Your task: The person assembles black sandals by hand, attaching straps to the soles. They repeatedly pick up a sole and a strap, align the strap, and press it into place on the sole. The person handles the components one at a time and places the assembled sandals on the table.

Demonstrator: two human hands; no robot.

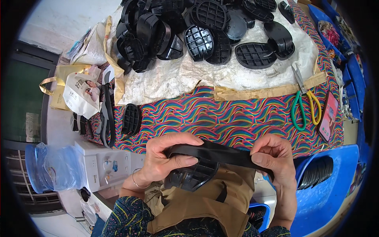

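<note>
My left hand [160, 162] grips a black plastic piece with a gridded, oval underside [199, 172], its thumb lying across the top of the grid. A smooth black band [227, 153] runs from that hand toward the right, along the far side of the grid. My right hand [276, 160] pinches the band's right end between thumb and fingers. Both hands are held just in front of the table's near edge, above my tan apron [201, 213]. Whether band and grid are one part I cannot tell.
Similar black pieces [211, 15] are heaped on a white woven sheet [158, 79]. Scissors [301, 83] and a phone [328, 118] lie right on the patterned tablecloth [237, 118]. A blue bin [319, 209] holding dark parts stands at right. Bags [83, 93] and a white box [90, 166] are left.
</note>
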